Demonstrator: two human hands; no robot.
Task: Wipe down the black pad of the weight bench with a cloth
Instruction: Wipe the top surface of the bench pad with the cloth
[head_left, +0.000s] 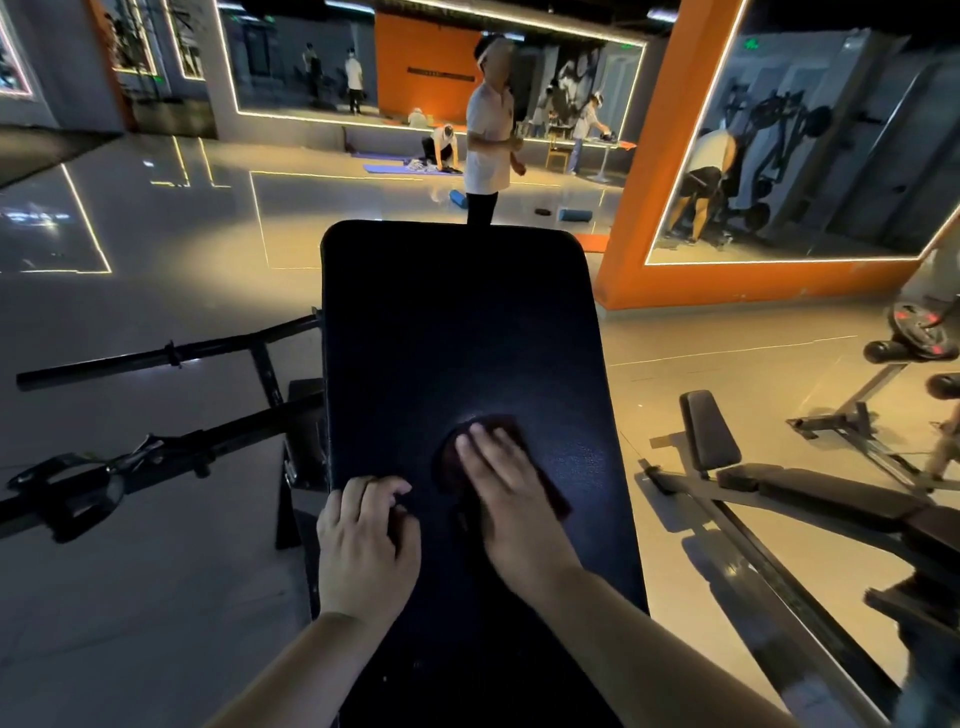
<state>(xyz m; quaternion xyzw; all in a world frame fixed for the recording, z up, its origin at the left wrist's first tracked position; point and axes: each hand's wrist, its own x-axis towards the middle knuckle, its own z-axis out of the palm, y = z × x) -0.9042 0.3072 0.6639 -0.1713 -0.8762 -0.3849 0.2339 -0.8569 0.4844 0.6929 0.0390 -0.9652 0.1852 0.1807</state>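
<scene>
Two hands are on the pad (457, 322), which fills the middle of the shot, long and black, running straight away from the camera. The cloth (551, 486) is a dark reddish one lying on the pad's near half, a bit right of its centre line. The right hand (506, 488) is flat on top of it, fingers straight and close together, so no real grip, just pressing down. The cloth pokes out past the fingertips and along the hand's right side.

The left hand (366, 540) sits at the pad's left edge, just beside the cloth but not touching it, fingers bent with the tips on the pad. Its thumb is hidden, so I can't tell if it's hooked round the edge or just propped there.

Left of the pad, some black bars (166, 353) run low over the shiny floor (156, 597). Right of the pad, well apart, there's a second bench (810, 493), with weight plates (914, 332) further right. Beyond the pad's far end stands a person (488, 145) in a white top and dark trousers. An orange pillar (649, 182) is off the pad's far right corner, next to a mirror (810, 156).
</scene>
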